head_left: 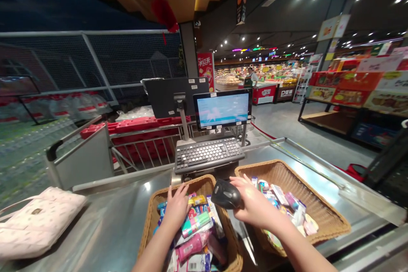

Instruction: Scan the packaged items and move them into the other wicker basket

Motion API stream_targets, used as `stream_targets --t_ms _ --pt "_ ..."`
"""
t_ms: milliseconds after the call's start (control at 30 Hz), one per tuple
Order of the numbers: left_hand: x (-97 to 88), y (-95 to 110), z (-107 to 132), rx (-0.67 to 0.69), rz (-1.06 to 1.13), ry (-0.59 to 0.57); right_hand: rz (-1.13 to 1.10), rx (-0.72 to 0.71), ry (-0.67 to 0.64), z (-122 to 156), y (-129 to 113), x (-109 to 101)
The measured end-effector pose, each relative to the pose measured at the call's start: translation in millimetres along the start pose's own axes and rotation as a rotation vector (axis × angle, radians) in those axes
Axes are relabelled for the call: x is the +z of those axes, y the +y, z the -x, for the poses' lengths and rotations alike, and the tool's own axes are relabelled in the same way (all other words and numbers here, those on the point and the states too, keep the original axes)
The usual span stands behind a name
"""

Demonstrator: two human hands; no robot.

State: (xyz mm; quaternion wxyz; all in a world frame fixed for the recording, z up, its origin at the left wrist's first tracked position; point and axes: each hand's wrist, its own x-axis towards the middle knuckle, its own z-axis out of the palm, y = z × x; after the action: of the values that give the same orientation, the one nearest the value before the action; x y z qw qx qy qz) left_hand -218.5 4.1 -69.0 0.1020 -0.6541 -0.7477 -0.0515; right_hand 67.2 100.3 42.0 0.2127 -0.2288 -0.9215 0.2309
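Note:
My right hand [251,200] is closed around a black handheld barcode scanner [225,194], held above the gap between two wicker baskets. The scanner's head points left. Over the left wicker basket [147,221] my left hand [178,205] reaches in with its fingers spread, close to a yellow package [196,200]. Whether its fingertips touch the goods, I cannot tell. Small packaged goods fill this basket, among them a pink tube [194,246] and a green-and-white pack [195,223]. Behind my right forearm, the right wicker basket [328,210] holds several more small packages.
A keyboard [208,153] and a lit monitor [223,109] stand beyond the baskets on the metal counter [108,216]. A pale pink handbag [41,221] lies at the left. Shopping carts [146,148] are behind the counter. Far off, a person [251,78] stands near shop displays.

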Motion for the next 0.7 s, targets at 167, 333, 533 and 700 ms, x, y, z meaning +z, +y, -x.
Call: stream_targets --t_ms 167,333,533,700 --pt "5.3 1 -3 0.023 -0.028 0.060 -0.033 0.038 0.014 5 -1 3" --pt "0.4 31 -32 0.209 0.049 0.128 -0.032 0.097 0.041 20 8 -11" --pt "-3.6 108 -79 0.446 0.193 0.141 0.042 0.245 0.146 54 48 -46" --pt "-2.0 190 -125 0.581 0.265 0.038 0.110 0.324 0.263 87 94 -85"
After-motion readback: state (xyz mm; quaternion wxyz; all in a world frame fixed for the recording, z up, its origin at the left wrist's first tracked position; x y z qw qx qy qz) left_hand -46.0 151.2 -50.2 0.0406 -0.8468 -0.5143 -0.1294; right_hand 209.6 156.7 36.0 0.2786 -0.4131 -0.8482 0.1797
